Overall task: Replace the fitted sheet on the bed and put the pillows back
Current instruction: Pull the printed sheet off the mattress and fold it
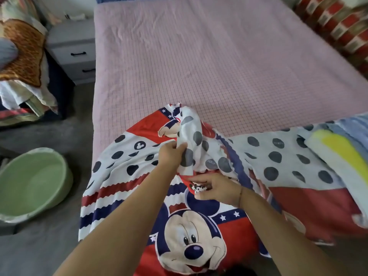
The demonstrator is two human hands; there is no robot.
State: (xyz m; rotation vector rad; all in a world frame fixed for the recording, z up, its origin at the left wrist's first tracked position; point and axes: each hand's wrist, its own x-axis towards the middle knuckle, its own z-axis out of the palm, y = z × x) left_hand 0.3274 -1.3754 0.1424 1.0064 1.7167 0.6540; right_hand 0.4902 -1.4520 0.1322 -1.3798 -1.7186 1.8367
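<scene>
Sheet [191, 236] with cartoon print bunched across foot of bed [199, 56], both arms stretched forward, left hand [172, 154] farther out, grip clamped on a white dotted fold, right hand [217, 189] nearer, palm down, grip pinching a red edge, green basin [33, 182] on floor at left

Across near end of bed [219, 56]: sheet [179, 226], hanging over foot edge and left corner. On sheet's right end, at bed's right edge: folded blanket [336, 150]. Left grip [171, 154] on a raised fold mid-sheet; right grip [217, 188] just nearer, also on sheet. Left of bed, far end: nightstand [73, 50]. On floor [49, 246], left of foot: basin [29, 182]. Far left: bedding heap [23, 56]. Far right, beside bed: second heap [338, 22].
</scene>
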